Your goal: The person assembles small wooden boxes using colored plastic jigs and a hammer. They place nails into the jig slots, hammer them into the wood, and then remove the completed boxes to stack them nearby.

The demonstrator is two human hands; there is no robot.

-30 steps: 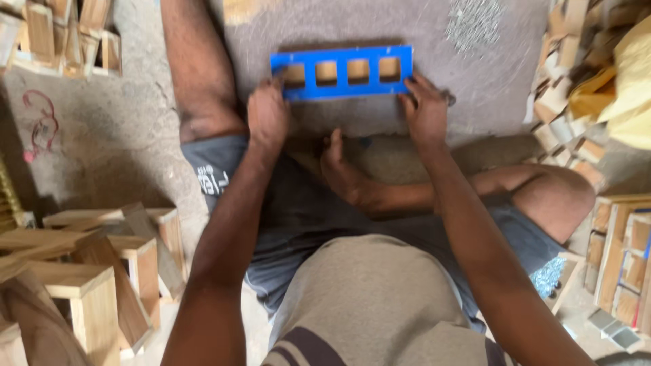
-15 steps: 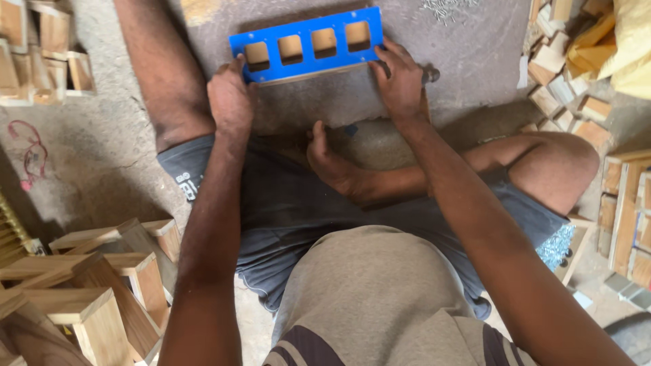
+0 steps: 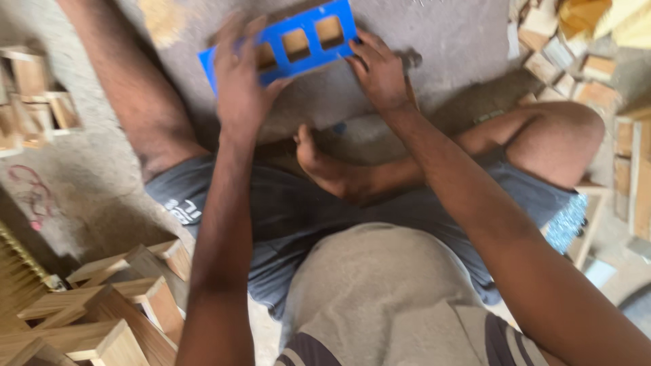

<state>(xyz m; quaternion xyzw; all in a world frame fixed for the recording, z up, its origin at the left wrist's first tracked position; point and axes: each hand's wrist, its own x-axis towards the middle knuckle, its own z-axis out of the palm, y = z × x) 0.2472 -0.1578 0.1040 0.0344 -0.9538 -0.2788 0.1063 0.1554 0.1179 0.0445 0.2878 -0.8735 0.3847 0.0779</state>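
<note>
A blue rectangular frame (image 3: pixel 298 42) with several square openings lies tilted on the grey floor in front of my crossed legs; wood shows through its openings. My left hand (image 3: pixel 241 74) lies over its left part with the fingers spread across the top. My right hand (image 3: pixel 380 71) presses on the frame's lower right edge. Motion blur hides whether the fingers grip the frame or only rest on it.
Small open wooden boxes are piled at the lower left (image 3: pixel 115 308) and upper left (image 3: pixel 34 91). More wooden pieces (image 3: pixel 563 57) lie at the upper right, next to a yellow cloth (image 3: pixel 610 17). My bare foot (image 3: pixel 332 169) rests in the middle.
The blue frame has tilted, its right end now higher. My left hand has moved from the frame's lower left corner onto its top. The view has shifted and blurred.
</note>
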